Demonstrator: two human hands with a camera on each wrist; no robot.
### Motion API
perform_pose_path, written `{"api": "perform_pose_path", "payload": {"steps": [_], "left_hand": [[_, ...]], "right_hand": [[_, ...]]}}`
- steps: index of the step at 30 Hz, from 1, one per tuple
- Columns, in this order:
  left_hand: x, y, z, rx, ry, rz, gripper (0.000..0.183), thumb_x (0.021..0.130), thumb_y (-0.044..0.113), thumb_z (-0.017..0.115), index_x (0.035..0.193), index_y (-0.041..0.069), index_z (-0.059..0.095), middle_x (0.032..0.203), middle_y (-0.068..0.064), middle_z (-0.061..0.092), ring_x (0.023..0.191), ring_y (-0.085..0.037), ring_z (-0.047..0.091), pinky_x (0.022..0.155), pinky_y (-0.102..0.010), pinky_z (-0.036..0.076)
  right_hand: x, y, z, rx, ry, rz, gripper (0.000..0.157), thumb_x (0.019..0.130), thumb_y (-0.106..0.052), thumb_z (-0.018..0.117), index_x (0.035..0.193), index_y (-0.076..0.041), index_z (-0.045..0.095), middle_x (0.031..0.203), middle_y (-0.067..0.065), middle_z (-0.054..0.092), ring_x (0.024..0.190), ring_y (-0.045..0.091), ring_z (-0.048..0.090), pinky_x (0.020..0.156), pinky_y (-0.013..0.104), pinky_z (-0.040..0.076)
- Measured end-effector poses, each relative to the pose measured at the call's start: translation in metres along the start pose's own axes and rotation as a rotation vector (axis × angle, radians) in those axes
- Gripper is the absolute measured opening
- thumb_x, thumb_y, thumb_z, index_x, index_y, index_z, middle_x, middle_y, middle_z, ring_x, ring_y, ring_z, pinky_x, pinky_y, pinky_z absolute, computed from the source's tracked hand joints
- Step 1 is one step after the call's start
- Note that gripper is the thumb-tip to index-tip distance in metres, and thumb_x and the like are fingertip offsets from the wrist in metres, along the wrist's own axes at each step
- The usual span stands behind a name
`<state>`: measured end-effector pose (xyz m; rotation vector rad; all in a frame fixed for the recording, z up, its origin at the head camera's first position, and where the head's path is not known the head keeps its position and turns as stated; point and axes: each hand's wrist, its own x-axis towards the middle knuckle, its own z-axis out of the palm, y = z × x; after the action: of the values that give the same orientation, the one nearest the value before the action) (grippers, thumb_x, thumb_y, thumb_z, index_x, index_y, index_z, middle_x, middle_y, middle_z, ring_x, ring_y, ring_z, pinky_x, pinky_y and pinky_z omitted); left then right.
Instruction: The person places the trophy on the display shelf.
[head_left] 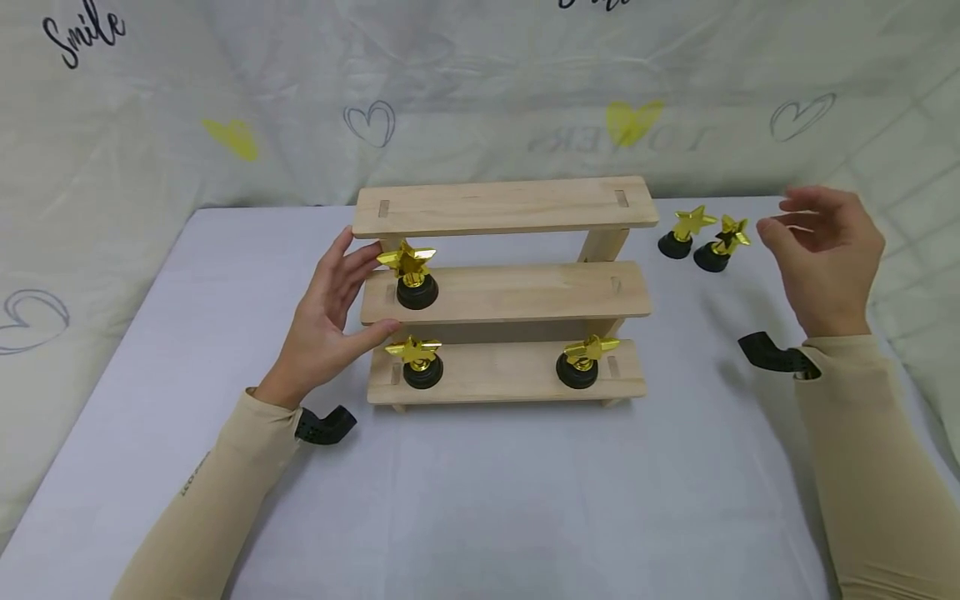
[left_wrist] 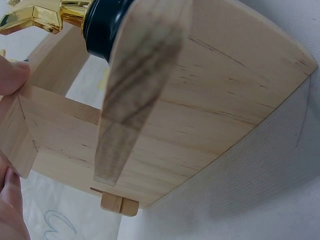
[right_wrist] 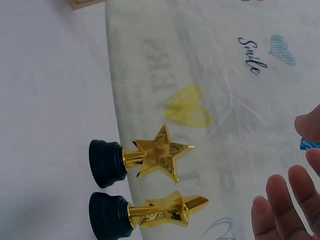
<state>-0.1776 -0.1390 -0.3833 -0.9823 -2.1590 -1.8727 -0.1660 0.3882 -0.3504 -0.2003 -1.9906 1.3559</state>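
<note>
A three-tier wooden shelf [head_left: 517, 293] stands at the middle of the table. My left hand [head_left: 324, 321] holds its left side, thumb near the front of the middle tier and fingers further back. One gold star trophy [head_left: 417, 290] on a black base stands at the left of the middle tier. On the bottom tier are a left trophy [head_left: 422, 372] and a right trophy [head_left: 577, 370]. Two more trophies [right_wrist: 160, 152] stand upright on the table right of the shelf. Just right of them hovers my right hand [head_left: 834, 254], fingers loosely bent, holding nothing.
A white cloth covers the table [head_left: 480, 500]. Behind it hangs a pale sheet [head_left: 480, 75] printed with hearts and words. Black curved pieces [head_left: 326, 426] stick out from both sleeve cuffs.
</note>
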Motion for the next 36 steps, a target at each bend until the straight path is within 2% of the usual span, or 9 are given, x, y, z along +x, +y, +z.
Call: {"api": "perform_pose_path", "payload": {"steps": [5, 11, 19, 22, 28, 30, 32, 36], "left_hand": [[0.000, -0.001, 0.000, 0.000, 0.001, 0.004, 0.118, 0.072, -0.030, 0.073, 0.166, 0.011, 0.016, 0.160, -0.022, 0.042, 0.149, -0.014, 0.044, 0.130, -0.022, 0.031], [0.001, 0.000, -0.001, 0.000, -0.005, -0.011, 0.118, 0.074, -0.028, 0.074, 0.167, 0.015, 0.015, 0.160, -0.019, 0.043, 0.149, -0.014, 0.044, 0.130, -0.026, 0.033], [-0.001, -0.001, 0.000, -0.012, -0.002, -0.011, 0.118, 0.073, -0.030, 0.073, 0.167, 0.013, 0.016, 0.160, -0.021, 0.043, 0.148, -0.014, 0.045, 0.130, -0.024, 0.032], [-0.001, -0.002, 0.000, -0.008, -0.001, -0.010, 0.117, 0.073, -0.030, 0.073, 0.166, 0.012, 0.016, 0.160, -0.022, 0.042, 0.148, -0.013, 0.045, 0.130, -0.023, 0.032], [-0.001, -0.002, 0.000, -0.006, -0.002, -0.015, 0.117, 0.073, -0.030, 0.072, 0.167, 0.013, 0.015, 0.160, -0.023, 0.041, 0.149, -0.013, 0.044, 0.130, -0.022, 0.032], [-0.001, -0.002, 0.000, -0.004, -0.002, -0.013, 0.118, 0.073, -0.030, 0.072, 0.167, 0.012, 0.015, 0.160, -0.024, 0.041, 0.149, -0.013, 0.044, 0.130, -0.023, 0.032], [-0.001, -0.001, 0.000, -0.006, -0.002, -0.014, 0.118, 0.073, -0.030, 0.073, 0.167, 0.013, 0.015, 0.161, -0.024, 0.041, 0.149, -0.013, 0.044, 0.130, -0.022, 0.032], [-0.001, -0.001, 0.000, -0.008, -0.002, -0.019, 0.118, 0.073, -0.030, 0.073, 0.167, 0.014, 0.015, 0.161, -0.023, 0.041, 0.149, -0.014, 0.044, 0.130, -0.022, 0.032]], "right_hand": [[0.003, 0.010, -0.005, -0.019, -0.039, 0.070, 0.040, 0.087, 0.002, 0.072, 0.125, -0.010, 0.071, 0.109, -0.008, 0.069, 0.096, 0.007, 0.068, 0.082, 0.011, 0.055], [0.006, 0.020, -0.011, -0.081, -0.101, 0.128, 0.046, 0.090, 0.000, 0.072, 0.133, -0.017, 0.067, 0.115, -0.013, 0.068, 0.103, 0.003, 0.067, 0.085, 0.005, 0.054], [0.006, 0.036, -0.016, -0.050, -0.225, 0.167, 0.057, 0.091, 0.006, 0.071, 0.141, -0.018, 0.063, 0.127, -0.014, 0.068, 0.113, 0.001, 0.065, 0.087, 0.000, 0.053], [0.007, 0.041, -0.016, 0.005, -0.252, 0.189, 0.060, 0.090, 0.008, 0.071, 0.143, -0.018, 0.062, 0.128, -0.014, 0.068, 0.114, 0.001, 0.064, 0.086, -0.001, 0.053], [0.008, 0.055, -0.017, 0.259, -0.284, 0.198, 0.062, 0.085, 0.017, 0.070, 0.140, -0.010, 0.063, 0.123, -0.010, 0.071, 0.110, 0.002, 0.069, 0.085, 0.003, 0.056], [0.008, 0.058, -0.017, 0.286, -0.294, 0.197, 0.062, 0.085, 0.018, 0.070, 0.140, -0.009, 0.063, 0.122, -0.009, 0.072, 0.109, 0.002, 0.070, 0.085, 0.003, 0.057], [0.008, 0.060, -0.017, 0.238, -0.308, 0.202, 0.063, 0.086, 0.016, 0.070, 0.142, -0.012, 0.063, 0.122, -0.010, 0.072, 0.109, 0.000, 0.069, 0.085, 0.002, 0.056], [0.009, 0.061, -0.016, -0.001, -0.342, 0.222, 0.064, 0.090, 0.006, 0.072, 0.147, -0.021, 0.058, 0.126, -0.015, 0.068, 0.111, -0.006, 0.063, 0.085, -0.002, 0.052]]}}
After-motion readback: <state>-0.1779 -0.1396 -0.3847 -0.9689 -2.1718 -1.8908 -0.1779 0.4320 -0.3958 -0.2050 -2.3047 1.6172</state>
